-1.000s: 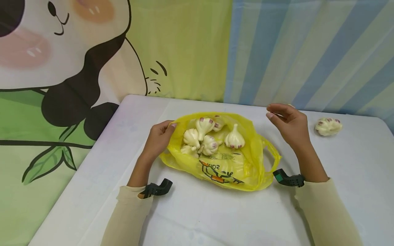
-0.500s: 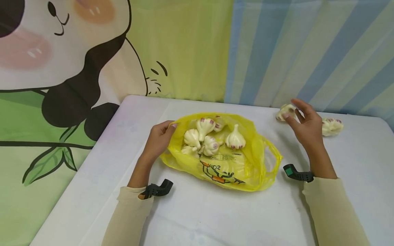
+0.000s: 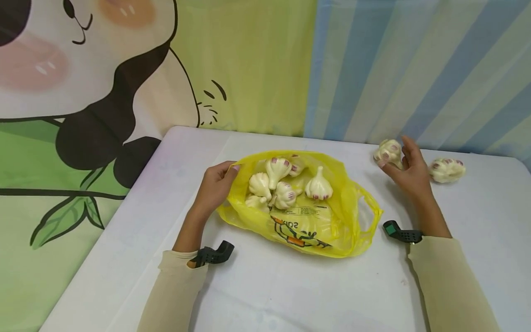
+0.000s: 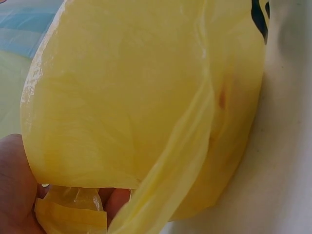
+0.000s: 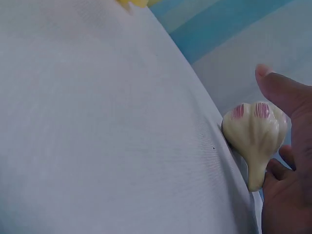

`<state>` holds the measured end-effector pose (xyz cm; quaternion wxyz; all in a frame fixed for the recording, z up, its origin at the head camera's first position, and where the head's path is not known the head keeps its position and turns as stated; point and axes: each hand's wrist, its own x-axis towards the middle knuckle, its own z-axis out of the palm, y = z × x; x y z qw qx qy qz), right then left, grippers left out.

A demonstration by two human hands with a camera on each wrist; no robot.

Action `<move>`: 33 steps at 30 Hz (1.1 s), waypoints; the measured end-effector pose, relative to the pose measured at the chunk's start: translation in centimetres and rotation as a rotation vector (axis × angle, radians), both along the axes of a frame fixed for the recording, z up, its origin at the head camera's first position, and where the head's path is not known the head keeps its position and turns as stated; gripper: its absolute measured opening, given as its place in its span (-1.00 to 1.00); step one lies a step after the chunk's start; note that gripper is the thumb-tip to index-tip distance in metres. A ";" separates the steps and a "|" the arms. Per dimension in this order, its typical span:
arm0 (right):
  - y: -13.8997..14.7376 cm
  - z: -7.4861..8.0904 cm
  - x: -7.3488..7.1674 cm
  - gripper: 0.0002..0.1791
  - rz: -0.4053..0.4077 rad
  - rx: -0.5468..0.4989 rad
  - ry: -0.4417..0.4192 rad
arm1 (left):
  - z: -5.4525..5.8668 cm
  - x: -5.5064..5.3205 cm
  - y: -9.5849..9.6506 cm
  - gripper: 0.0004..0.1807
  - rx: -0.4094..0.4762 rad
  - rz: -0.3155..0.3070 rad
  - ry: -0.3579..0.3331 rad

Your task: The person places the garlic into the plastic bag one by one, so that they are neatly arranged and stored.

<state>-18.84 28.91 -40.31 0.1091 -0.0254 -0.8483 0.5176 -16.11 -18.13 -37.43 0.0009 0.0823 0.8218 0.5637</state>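
Observation:
A yellow plastic bag (image 3: 298,230) lies with its mouth spread, and several white garlic bulbs (image 3: 318,185) with purple marks rest inside it. My left hand (image 3: 213,189) pinches the bag's left rim between thumb and fingers; the left wrist view is mostly filled by the film. Near the table's back edge, my right hand (image 3: 410,177) reaches around a single garlic bulb (image 3: 388,152), thumb on one side and fingers on the other. In the right wrist view the thumb (image 5: 280,87) stands apart from that garlic bulb (image 5: 256,129), with other fingers partly behind it.
Another garlic bulb (image 3: 447,170) lies just right of my right hand. The white-covered table (image 3: 257,295) ends at a striped and panda-printed curtain (image 3: 249,69). A bag handle loop (image 3: 369,214) sticks out to the right.
My right hand has moved right and back from beside the bag to the garlic bulb at the back edge, which it earlier hid. The left hand still holds the bag rim.

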 end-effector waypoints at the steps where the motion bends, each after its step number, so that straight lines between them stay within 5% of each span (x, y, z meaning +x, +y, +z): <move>1: 0.1 -0.2 -0.1 -0.07 0.007 -0.003 -0.007 | 0.1 0.0 0.0 -0.58 0.000 0.000 0.000; 11: -0.3 0.4 0.2 -0.01 0.081 0.036 -0.084 | 0.4 0.2 0.2 -0.60 -0.021 0.013 -0.020; 20: -0.3 -0.9 -0.2 -0.27 0.022 0.094 -0.006 | -0.2 0.0 0.1 -0.57 -0.025 0.011 -0.010; 33: -2.3 1.6 0.5 -0.28 0.043 0.200 -0.037 | -0.1 0.0 0.1 -0.58 -0.011 0.003 -0.001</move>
